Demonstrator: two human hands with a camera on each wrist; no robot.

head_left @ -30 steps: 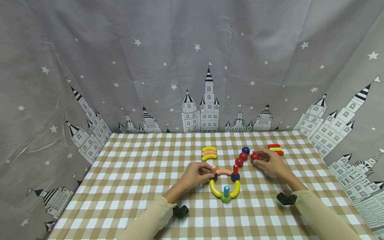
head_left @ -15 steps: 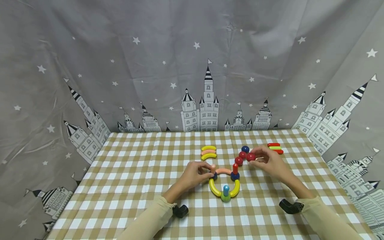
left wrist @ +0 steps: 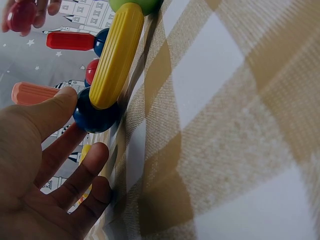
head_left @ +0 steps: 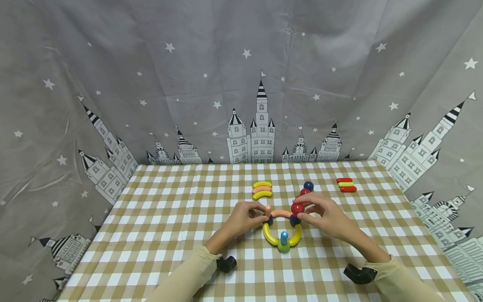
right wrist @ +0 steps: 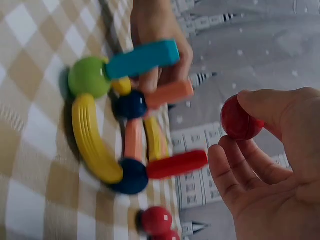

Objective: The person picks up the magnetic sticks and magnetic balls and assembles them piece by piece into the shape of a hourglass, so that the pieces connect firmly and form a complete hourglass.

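Note:
A ring of curved yellow rods (head_left: 269, 235) and an orange one (head_left: 281, 213), joined by balls, lies on the checked cloth. Upright rods stand on its balls: a turquoise rod (right wrist: 145, 59) on the green ball (right wrist: 90, 76), a red rod (right wrist: 177, 165) and an orange rod (left wrist: 32, 93) on dark blue balls. My left hand (head_left: 243, 218) pinches the ring's left blue ball (left wrist: 92, 117) at the base of the orange rod. Between thumb and fingertips, my right hand (head_left: 330, 216) holds a red ball (right wrist: 235, 117) near the upright red rod's top, which the head view hides.
Curved yellow and orange rods (head_left: 262, 190) lie behind the ring. Loose red balls (right wrist: 156, 220) and a blue ball (head_left: 308, 186) sit behind my right hand. Short red and green rods (head_left: 346, 184) lie at the back right. A grey curtain (head_left: 181, 96) borders the table.
My right hand has carried the red ball left and toward me, from beside the loose balls to the ring's upright red rod. My left hand has stayed at the blue ball.

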